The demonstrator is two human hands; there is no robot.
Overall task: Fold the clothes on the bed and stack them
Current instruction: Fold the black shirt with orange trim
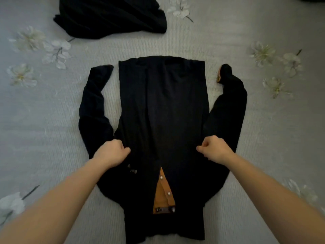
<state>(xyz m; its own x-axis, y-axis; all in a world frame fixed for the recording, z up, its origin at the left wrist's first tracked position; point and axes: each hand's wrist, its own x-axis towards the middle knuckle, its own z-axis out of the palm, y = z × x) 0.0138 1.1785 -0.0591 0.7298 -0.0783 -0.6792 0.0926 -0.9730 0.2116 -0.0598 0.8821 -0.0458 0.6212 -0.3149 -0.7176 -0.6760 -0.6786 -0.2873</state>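
Black jacket (163, 120) is lying flat mid-bed (263, 138), front up, collar end nearest the person & hem at the far side. Front edges are parting a bit near the collar, showing tan lining (162, 192) w/ metal snaps. Both sleeves are bending up alongside the body: left sleeve (95, 106) is ending w/ its cuff just beside the hem corner, right sleeve (228, 106) is showing a tan strip at its cuff. L hand (112, 152) is digging curled fingers & thumb into the jacket cloth by the left shoulder, gripping it. R hand (213, 149) is sitting on the cloth by the right shoulder w/ fingers curled tight; can't tell if it's pinching any fabric, black on black. Another black garment (109, 16) is lying crumpled at the far left of the bed, well apart from the jacket. Bed cover is grey w/ white flowers (56, 50) printed on it
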